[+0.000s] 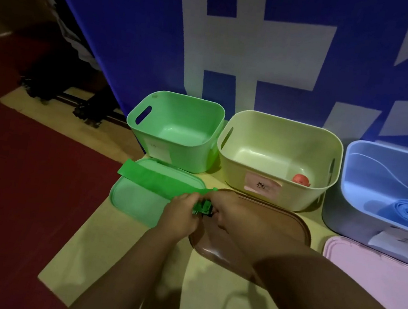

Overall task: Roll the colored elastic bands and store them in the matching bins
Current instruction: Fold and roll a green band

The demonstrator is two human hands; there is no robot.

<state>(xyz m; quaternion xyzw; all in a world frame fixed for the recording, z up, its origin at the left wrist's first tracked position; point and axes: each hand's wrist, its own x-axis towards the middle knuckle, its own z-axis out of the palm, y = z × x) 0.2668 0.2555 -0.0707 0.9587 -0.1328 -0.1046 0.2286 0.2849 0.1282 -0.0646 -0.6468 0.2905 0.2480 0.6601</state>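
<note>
At the far left of the pale surface [114,259] we see the green bin [175,129] standing against the back edge, nothing visible inside it, a pale label on its near wall. Just in front of it lies the green lid [133,202], flat, close to the surface's left edge. The green elastic band [152,177] stretches flat across the top of that lid, its free end at the lid's far left corner, its other end running right into our hands.

Our left hand [181,214] hovers over the lid's right edge, its fingers curled round the rolled end of the band. That small tight roll sits between the two hands, pinched from both sides. Our right hand [231,213] meets it from the right, fingers curled in on the roll and thumb side toward the band; how much is rolled we cannot tell, as the hands cover most of it.

Beneath the right hand lies a brown lid [289,226]. Behind it, at the back edge, stands the yellow bin [278,159], holding a small red roll [300,179] near its right wall. Further right the blue bin [386,190] holds a rolled blue band [404,211]. A pink lid [374,277] lies in front of it, at the right edge.
</note>
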